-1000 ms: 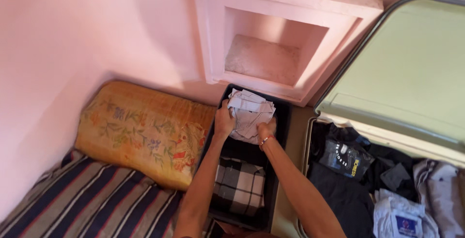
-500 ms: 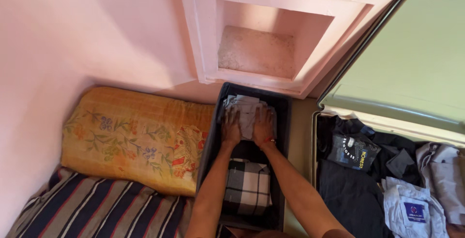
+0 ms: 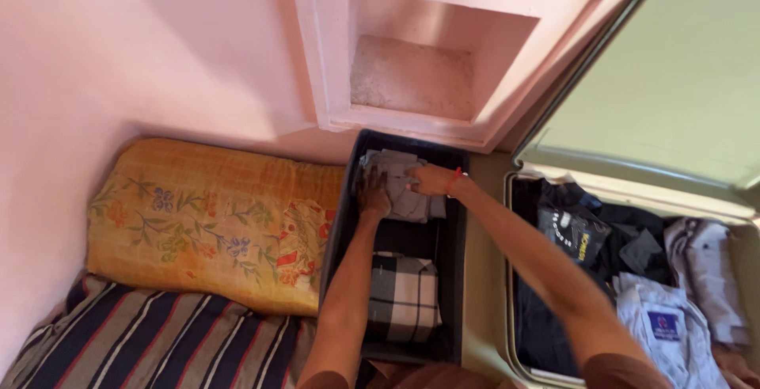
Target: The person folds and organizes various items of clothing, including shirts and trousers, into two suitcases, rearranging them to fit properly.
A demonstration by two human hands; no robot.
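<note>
We find both hands, left hand (image 3: 372,195) and right hand (image 3: 427,179), fingers spread flat, pressing the folded grey cloth (image 3: 400,185) into the black bin's (image 3: 455,278) far end.

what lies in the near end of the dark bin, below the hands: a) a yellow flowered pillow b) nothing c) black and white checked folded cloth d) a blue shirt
c: a black and white checked folded cloth lies in the near end of the dark bin, while the left hand and right hand press on the grey folded cloth at the far end.
</note>
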